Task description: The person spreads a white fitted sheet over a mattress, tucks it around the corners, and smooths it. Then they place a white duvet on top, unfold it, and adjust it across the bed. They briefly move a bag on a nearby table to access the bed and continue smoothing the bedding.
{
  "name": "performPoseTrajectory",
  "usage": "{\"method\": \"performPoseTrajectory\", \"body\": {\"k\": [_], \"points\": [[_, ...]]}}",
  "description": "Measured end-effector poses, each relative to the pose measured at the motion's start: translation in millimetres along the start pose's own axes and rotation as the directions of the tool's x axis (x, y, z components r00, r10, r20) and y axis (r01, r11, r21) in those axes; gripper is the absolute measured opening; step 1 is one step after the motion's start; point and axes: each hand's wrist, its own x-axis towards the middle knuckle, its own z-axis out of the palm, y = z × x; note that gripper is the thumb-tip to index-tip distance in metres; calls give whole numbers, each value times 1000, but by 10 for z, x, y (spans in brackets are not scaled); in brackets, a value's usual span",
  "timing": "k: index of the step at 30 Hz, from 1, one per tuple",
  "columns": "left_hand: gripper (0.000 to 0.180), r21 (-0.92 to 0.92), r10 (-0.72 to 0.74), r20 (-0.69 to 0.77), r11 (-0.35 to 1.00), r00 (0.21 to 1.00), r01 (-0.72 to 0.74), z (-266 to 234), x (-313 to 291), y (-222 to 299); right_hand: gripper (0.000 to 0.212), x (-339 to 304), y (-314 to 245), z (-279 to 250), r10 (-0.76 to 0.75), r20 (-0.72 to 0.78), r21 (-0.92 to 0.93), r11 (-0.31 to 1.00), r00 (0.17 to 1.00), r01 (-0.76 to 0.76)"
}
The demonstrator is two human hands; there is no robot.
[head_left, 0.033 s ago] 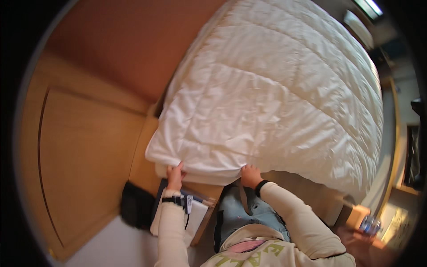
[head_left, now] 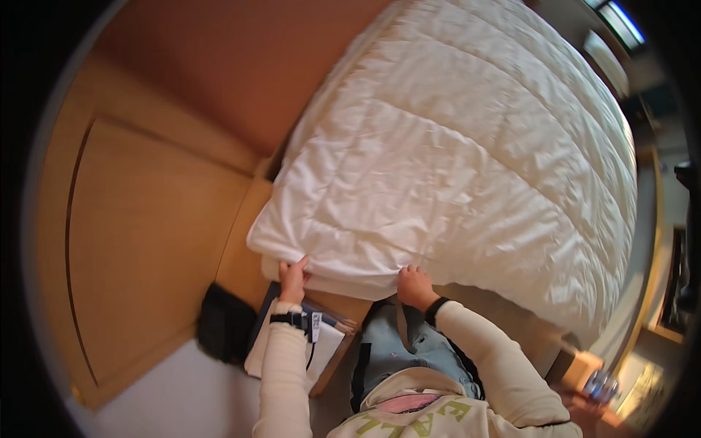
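A white quilted comforter covers the bed in broad stitched folds. Along its near edge, toward the left corner, both hands grip the fabric. My left hand pinches the hem close to that corner, its thumb on top. Further right, my right hand has its fingers curled over the edge, and small creases run from its grip. Under the hem, a strip of white bedding shows between my hands. The fingertips beneath the cloth are hidden.
A wooden cabinet panel stands at the left beside a reddish-brown wall. Below my left hand are a black bag and some books or folders. A clear plastic bottle stands at the lower right.
The whole view has shifted slightly, so the bed sits a little further right. Both hands keep hold of the comforter's edge; its near left part looks slightly straighter.
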Motion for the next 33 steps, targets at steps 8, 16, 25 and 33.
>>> {"method": "performPoseTrajectory", "body": {"k": [8,16,25,33], "points": [[40,-29,22,77,999,997,-20,29,-204,90,79,548,-1187,-595,-433,-263,353,788,862,504],[47,774,571,-364,625,736,-101,-598,176,79,53,1009,-1721,-59,-260,-492,-130,966,831,226],[37,592,694,113,528,711,-609,-1204,1076,277,51,589,-1468,-666,-382,-297,572,663,875,484],[32,998,791,59,-28,610,-60,-1582,508,1489,53,691,-2059,-319,-521,-385,287,717,762,635]]}}
